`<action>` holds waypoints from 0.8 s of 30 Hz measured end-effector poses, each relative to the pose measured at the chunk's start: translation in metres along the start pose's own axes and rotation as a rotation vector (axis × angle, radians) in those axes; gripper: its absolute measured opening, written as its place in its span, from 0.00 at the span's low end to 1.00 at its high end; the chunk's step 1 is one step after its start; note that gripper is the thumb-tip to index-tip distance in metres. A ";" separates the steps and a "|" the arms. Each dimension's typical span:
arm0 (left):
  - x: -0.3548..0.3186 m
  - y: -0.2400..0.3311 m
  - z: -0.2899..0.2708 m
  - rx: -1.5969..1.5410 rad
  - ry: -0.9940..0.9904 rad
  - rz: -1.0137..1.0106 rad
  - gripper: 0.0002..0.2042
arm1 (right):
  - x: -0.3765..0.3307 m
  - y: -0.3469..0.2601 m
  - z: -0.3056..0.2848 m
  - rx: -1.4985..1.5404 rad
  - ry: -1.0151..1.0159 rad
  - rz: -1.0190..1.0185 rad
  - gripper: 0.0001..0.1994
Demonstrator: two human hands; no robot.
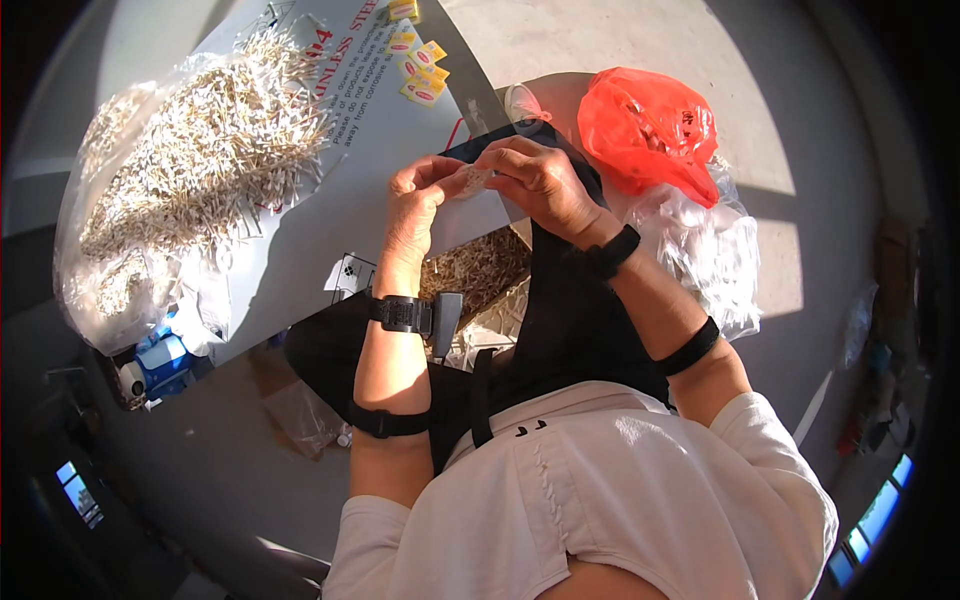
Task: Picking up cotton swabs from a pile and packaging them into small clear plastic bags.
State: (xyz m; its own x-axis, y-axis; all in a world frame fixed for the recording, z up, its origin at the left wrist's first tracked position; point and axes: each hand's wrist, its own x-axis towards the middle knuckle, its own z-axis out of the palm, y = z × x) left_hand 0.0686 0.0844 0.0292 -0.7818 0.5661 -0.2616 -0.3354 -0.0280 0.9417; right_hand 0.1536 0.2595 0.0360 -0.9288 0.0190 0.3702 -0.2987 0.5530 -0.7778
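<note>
A small pale packet (475, 182) is held above the near edge of the bench (300, 270), between the two hands. It is see-through in part; its contents are too small to be told. Its long axis appears to run aslant, from near left to far right, so that one end is presented to each hand. No gap is seen on either side; neither hand is clearly nearer.

The near left end is pinched between the thumb and forefinger of the left hand (412, 200). The far right end is gripped by the bunched fingers of the right hand (540, 185); the exact contact is partly hidden by the knuckles.

The left forearm is set almost upright in the view, with the palm turned inward. The right forearm is angled in from the near right, with the wrist bent and the back of the hand uppermost. A black band (612, 253) is worn on the right wrist.

Below the hands, a box of short pale sticks (478, 268) is placed at the lap. To the left, a heap of similar sticks (215, 150) is laid on a clear bag (75, 240). Yellow packets (425, 72) are spread at the far side, and a red bag (645, 130) is set to the right.
</note>
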 end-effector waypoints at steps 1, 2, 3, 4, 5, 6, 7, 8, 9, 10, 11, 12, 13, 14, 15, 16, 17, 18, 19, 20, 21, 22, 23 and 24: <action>0.000 0.000 0.000 0.001 0.001 0.000 0.06 | 0.000 0.001 0.001 0.018 -0.014 -0.005 0.13; 0.001 -0.001 0.000 0.015 0.000 0.004 0.06 | 0.000 0.002 0.002 0.036 -0.028 -0.010 0.12; 0.002 -0.002 0.001 0.027 0.000 0.007 0.06 | 0.000 0.004 0.002 0.036 -0.028 -0.008 0.12; 0.002 -0.003 0.002 0.027 0.000 0.005 0.06 | 0.001 0.005 0.002 0.030 -0.028 -0.018 0.12; 0.003 -0.004 0.003 0.019 -0.003 0.017 0.06 | 0.001 0.006 0.003 0.024 -0.028 -0.028 0.11; 0.004 -0.005 0.003 0.011 -0.005 0.028 0.06 | 0.001 0.007 0.002 0.024 -0.029 -0.026 0.11; 0.004 -0.005 0.004 0.011 -0.005 0.026 0.06 | 0.001 0.008 0.002 0.014 -0.034 -0.043 0.10; 0.004 -0.006 0.004 0.019 -0.018 0.019 0.06 | 0.001 0.008 0.002 0.003 -0.040 -0.060 0.09; 0.005 -0.005 0.004 0.028 -0.031 0.015 0.06 | 0.002 0.008 0.001 0.002 -0.039 -0.062 0.09; 0.005 -0.003 0.003 0.029 -0.031 0.017 0.06 | 0.002 0.008 0.000 0.003 -0.052 -0.063 0.08; 0.005 -0.002 0.003 0.047 -0.036 0.020 0.07 | 0.003 0.008 -0.001 0.003 -0.066 -0.065 0.07; 0.005 -0.002 0.003 0.064 -0.044 0.022 0.07 | 0.003 0.008 -0.002 0.002 -0.064 -0.064 0.07; 0.005 -0.001 0.004 0.065 -0.045 0.022 0.07 | 0.004 0.009 -0.002 -0.002 -0.068 -0.080 0.07; 0.003 -0.002 0.004 0.066 -0.032 0.029 0.08 | 0.005 0.010 -0.003 -0.006 -0.071 -0.095 0.06; 0.001 -0.002 0.004 0.067 -0.015 0.036 0.08 | 0.004 0.010 -0.002 -0.005 -0.072 -0.094 0.06; 0.001 -0.002 0.003 0.068 -0.015 0.034 0.08 | 0.004 0.009 -0.002 0.020 -0.085 -0.083 0.06; 0.001 -0.003 0.003 0.085 -0.012 0.029 0.08 | 0.004 0.008 -0.001 0.045 -0.099 -0.072 0.06; 0.001 -0.001 0.004 0.103 -0.011 0.025 0.09 | 0.003 0.009 -0.001 0.045 -0.098 -0.071 0.06; 0.001 0.001 0.005 0.104 -0.012 0.024 0.09 | 0.003 0.009 0.001 0.045 -0.095 -0.073 0.05; 0.001 0.003 0.005 0.158 -0.010 0.016 0.08 | 0.002 0.009 0.001 0.045 -0.092 -0.076 0.05; 0.001 0.004 0.003 0.212 -0.006 0.011 0.08 | 0.003 0.009 0.002 0.045 -0.091 -0.077 0.05; 0.002 0.004 0.001 0.213 -0.006 0.012 0.08 | 0.003 0.008 0.003 0.069 -0.073 -0.072 0.05; 0.003 0.003 -0.001 0.207 0.026 0.030 0.07 | 0.003 0.008 0.003 0.093 -0.054 -0.067 0.05; 0.004 0.003 -0.003 0.200 0.058 0.046 0.05 | 0.003 0.007 0.004 0.094 -0.054 -0.067 0.05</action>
State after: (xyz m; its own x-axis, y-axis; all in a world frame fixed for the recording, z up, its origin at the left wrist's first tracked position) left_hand 0.0634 0.0843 0.0303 -0.8247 0.5197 -0.2231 -0.1916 0.1146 0.9748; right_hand 0.1478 0.2603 0.0301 -0.9158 -0.0615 0.3970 -0.3773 0.4708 -0.7975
